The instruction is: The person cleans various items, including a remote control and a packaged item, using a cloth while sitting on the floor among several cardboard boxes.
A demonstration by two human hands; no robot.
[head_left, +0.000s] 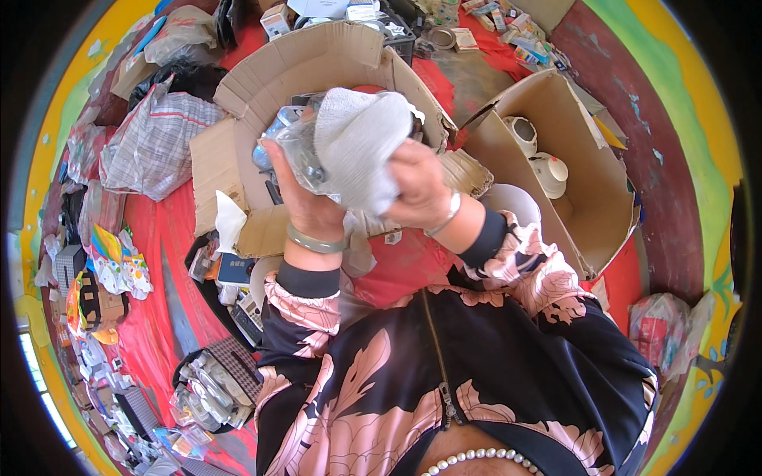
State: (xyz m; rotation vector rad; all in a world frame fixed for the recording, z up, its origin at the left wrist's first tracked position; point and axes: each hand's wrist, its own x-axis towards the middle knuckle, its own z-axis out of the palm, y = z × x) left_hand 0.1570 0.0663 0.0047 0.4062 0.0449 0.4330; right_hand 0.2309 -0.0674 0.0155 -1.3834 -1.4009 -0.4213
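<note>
White cloth point(355, 143): bunched over a clear plastic packet point(295, 151), raised above the open cardboard box point(309, 59). Your left hand point(305, 198) grips the packet; right hand point(417, 186) pinches the cloth. Wiping appears underway; keep grip firm.

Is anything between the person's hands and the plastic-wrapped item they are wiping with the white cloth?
Only the white cloth: it lies between the right hand and the plastic-wrapped item. The left hand grips the wrapping directly, nothing between.
</note>
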